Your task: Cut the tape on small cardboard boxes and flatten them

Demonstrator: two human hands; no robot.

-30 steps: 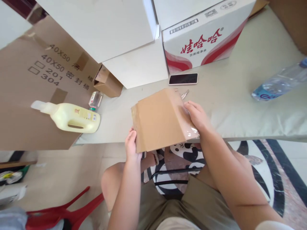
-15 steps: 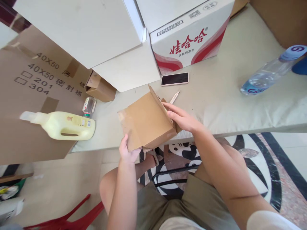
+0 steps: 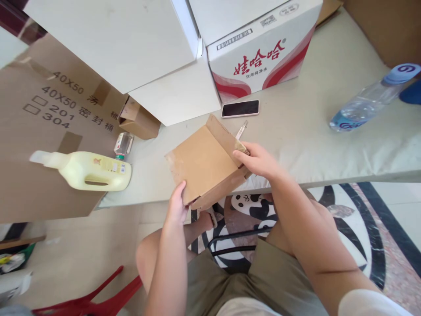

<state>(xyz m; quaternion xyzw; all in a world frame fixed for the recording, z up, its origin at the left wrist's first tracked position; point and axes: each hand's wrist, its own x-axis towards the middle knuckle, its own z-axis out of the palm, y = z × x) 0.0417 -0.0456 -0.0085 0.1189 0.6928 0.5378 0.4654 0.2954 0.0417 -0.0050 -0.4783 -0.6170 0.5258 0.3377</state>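
A small brown cardboard box (image 3: 205, 162) is held between my two hands at the front edge of the cloth-covered surface. Clear tape shows on its left end, and a flap (image 3: 223, 134) stands out at its right end. My left hand (image 3: 178, 204) grips the lower left corner, thumb on top and fingers hidden underneath. At the right end, my right hand (image 3: 258, 160) pinches the flap, thumb on the near face and the other fingers behind it. Just beyond that hand lies a slim white utility knife (image 3: 242, 129), partly hidden by the flap.
Behind the box lies a phone (image 3: 240, 109) before a white-and-red carton (image 3: 263, 66). White boxes (image 3: 177, 92) stack at the back. Leftward are a yellow jug (image 3: 98, 172), a small bottle (image 3: 123, 145) and a large carton (image 3: 39, 131). A water bottle (image 3: 368, 103) is at right.
The flap at the right end has swung outward from the box, with my right hand now pinching it. The box has tilted slightly, and my left hand has shifted a little right along its corner.
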